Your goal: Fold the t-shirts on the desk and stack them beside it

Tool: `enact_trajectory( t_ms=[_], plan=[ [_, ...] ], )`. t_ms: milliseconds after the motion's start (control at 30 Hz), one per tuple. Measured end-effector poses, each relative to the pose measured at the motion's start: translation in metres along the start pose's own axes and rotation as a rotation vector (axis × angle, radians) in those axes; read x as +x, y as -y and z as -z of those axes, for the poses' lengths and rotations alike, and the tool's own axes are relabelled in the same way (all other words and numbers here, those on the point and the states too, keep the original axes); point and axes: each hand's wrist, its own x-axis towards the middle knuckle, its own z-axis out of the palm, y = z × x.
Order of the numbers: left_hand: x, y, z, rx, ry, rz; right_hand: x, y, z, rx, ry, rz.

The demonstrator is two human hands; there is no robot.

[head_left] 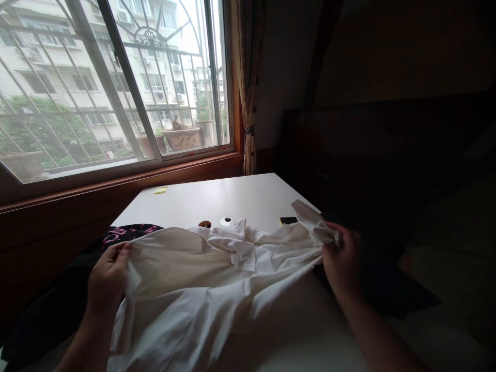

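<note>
A white shirt (217, 279) is stretched between my two hands above the table, its cloth creased and bunched along the far side. My left hand (110, 279) pinches its left edge. On the other side my right hand (343, 256) is closed around a gathered part, with a stiff flap of the cloth sticking up beside the fingers. The near part of the shirt hangs down toward me. Folds hide part of the far edge.
The white table (232, 194) carries a yellow sticky note (160, 190), a small round brown object (204, 224) and a white ring-shaped object (227, 221). Black clothing with pink lettering (120, 234) lies at left. Dark cloth (399, 289) is at right. Beyond stands a barred window (155, 103).
</note>
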Motion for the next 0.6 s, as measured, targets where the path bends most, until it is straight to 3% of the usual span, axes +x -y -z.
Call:
enact_trajectory(
  t_ms=[167, 333, 400, 500, 600],
  plan=[
    [0.009, 0.004, 0.023, -0.153, -0.182, 0.166, 0.004, -0.012, 0.000, 0.036, -0.072, -0.152],
    [0.018, 0.018, 0.033, 0.143, -0.373, 0.110, 0.003, -0.014, -0.002, -0.001, -0.069, -0.121],
    [0.019, 0.020, 0.032, 0.212, -0.402, -0.017, 0.003, -0.010, -0.002, -0.018, -0.058, -0.104],
    [0.012, 0.012, 0.025, 0.275, -0.454, -0.324, 0.003, -0.002, -0.001, -0.043, -0.055, -0.082],
    [-0.006, -0.007, 0.007, 0.301, -0.325, -0.634, 0.003, 0.003, 0.001, -0.042, -0.039, -0.057]
  ],
)
